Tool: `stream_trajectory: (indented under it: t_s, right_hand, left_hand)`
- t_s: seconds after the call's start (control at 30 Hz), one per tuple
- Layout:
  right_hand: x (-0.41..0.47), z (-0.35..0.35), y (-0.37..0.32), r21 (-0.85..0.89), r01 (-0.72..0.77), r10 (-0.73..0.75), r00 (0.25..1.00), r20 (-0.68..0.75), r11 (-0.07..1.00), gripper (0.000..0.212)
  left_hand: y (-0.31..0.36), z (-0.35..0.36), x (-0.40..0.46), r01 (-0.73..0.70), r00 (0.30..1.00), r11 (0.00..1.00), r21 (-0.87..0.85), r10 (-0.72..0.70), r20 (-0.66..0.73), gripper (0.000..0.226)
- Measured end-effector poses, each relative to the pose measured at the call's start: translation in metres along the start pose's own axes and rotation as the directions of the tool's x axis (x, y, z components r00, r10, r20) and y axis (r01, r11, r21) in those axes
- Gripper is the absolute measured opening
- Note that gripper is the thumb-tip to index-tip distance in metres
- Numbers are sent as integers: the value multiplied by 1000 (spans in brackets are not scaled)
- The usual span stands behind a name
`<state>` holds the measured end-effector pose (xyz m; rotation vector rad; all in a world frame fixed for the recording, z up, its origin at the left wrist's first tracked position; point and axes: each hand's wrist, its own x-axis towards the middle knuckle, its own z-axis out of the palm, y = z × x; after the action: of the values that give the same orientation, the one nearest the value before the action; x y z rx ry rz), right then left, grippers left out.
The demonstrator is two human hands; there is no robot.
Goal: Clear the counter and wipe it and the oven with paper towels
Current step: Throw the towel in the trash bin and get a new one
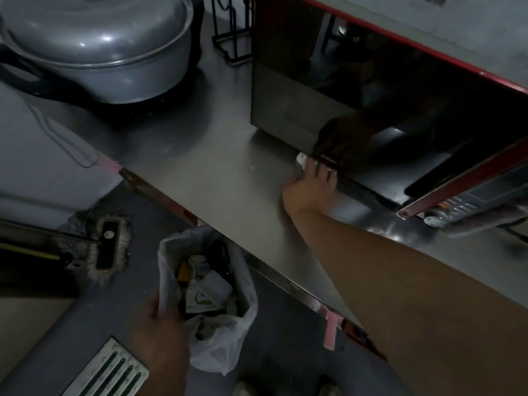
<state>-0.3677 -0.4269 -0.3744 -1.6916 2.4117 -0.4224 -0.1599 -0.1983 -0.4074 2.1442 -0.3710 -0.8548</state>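
My right hand (310, 190) reaches across the steel counter (217, 167) and grips a crumpled white paper towel (303, 160) at the lower front edge of the red oven (400, 115), whose dark glass door reflects the hand. Most of the towel is hidden under my fingers. Down below the counter edge, my left hand (161, 335) grips the rim of a white plastic trash bag (220, 304) that holds packets and scraps.
A large grey lidded pot (100, 47) sits on a burner at the back left. A black wire rack (234, 30) stands behind the oven's left side. On the floor lie a mop head (107, 247) and a metal drain grate (111, 370).
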Motion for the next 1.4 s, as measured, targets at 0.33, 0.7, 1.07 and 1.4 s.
stream_trajectory:
  t_s: [0.33, 0.7, 1.07, 1.4]
  right_hand:
    - [-1, 6, -12, -101, 67, -67, 998, 6, 993, 61]
    - [18, 18, -63, -37, 458, -448, 881, 154, 888, 58]
    - [-75, 1, -44, 160, 646, -665, 732, 146, 746, 31]
    - [-21, -17, -31, 239, 528, -530, 846, -59, 815, 31]
  left_hand:
    - [-10, 0, 7, 43, 998, 999, -23, -44, -49, 26]
    - [-9, 4, 12, 51, 998, 998, -35, -53, -47, 22]
    - [-5, 18, 12, 78, 997, 993, -90, -79, -8, 36]
    - [8, 29, -3, 69, 997, 987, -142, -65, 35, 39]
